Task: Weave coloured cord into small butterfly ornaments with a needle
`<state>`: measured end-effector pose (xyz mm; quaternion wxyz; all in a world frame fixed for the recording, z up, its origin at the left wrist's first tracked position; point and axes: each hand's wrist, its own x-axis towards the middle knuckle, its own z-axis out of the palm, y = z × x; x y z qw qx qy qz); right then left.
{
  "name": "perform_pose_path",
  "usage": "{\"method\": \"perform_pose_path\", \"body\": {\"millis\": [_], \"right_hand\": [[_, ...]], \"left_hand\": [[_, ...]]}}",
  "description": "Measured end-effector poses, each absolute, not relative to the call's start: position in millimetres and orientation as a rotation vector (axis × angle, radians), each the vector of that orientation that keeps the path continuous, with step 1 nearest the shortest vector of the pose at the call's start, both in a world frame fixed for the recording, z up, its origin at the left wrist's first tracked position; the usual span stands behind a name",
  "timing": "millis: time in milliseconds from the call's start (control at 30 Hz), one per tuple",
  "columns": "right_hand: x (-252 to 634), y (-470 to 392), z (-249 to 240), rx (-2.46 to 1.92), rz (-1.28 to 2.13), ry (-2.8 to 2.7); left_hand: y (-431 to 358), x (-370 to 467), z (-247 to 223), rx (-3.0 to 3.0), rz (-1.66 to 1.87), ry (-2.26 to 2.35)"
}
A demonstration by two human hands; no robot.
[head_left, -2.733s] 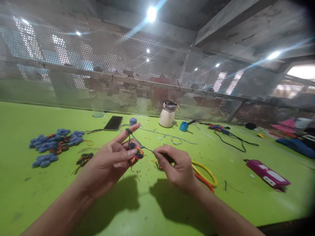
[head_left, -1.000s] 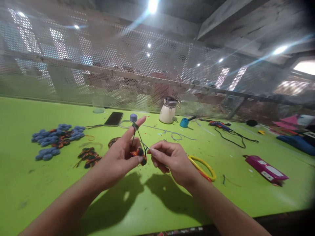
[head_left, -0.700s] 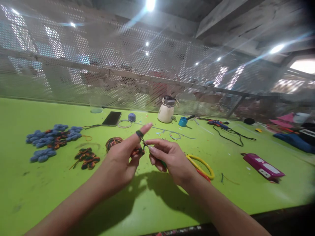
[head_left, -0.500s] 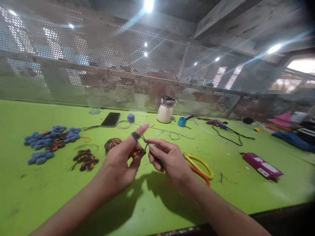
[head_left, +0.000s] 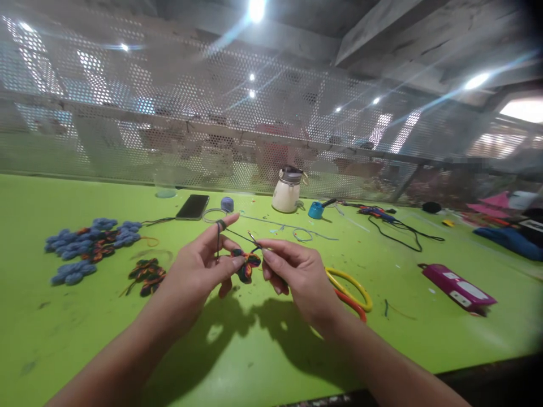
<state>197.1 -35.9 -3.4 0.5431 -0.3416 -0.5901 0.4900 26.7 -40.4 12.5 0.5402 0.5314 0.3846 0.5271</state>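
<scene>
One multicolour flower [head_left: 248, 267] is in work, held above the worktop [head_left: 254, 350], in from the near edge: some petals formed, yarn [head_left: 237, 233] running to the hook [head_left: 251, 235], so prob. only part done; how much is left, can't tell. L hand [head_left: 207, 265] pinches flower, yarn looped on forefinger; R hand [head_left: 292, 265] grips hook. Twd left edge: approx. 4 blue flowers [head_left: 73, 272], overlapping, & min. 1 loose multicolour piece [head_left: 149, 276]. Twd far edge: 1 phone [head_left: 193, 207], 1 bottle [head_left: 285, 196].
</scene>
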Motion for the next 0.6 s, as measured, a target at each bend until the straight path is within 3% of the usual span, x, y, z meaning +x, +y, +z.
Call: {"method": "perform_pose_path", "body": {"millis": [600], "right_hand": [[221.0, -35.5, 14.5, -0.866, 0.706, -1.945]], "left_hand": [[-34.8, 19.5, 6.8, 1.378, 1.276, 0.831]]}}
